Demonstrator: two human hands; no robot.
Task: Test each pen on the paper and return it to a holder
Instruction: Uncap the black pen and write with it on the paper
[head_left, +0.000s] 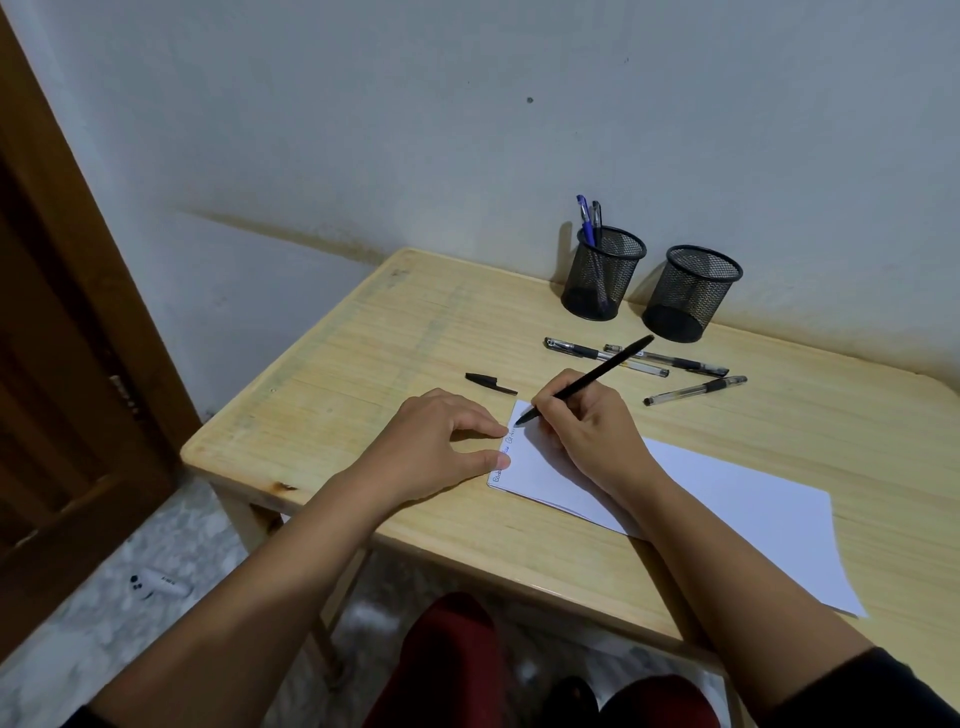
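Observation:
My right hand grips a slim black pen, its tip touching the top left corner of the white paper, where some handwriting runs along the left edge. My left hand lies flat on the table, fingertips pinning the paper's left edge. The pen's black cap lies on the wood just beyond the hands. Three clear gel pens lie behind my right hand. Two black mesh holders stand at the back: the left holder contains a blue pen and a dark pen, the right holder looks empty.
The light wooden table stands against a grey wall. A brown door is at the left. On the speckled floor lies a small white device. My knees in dark red fabric show under the table's front edge.

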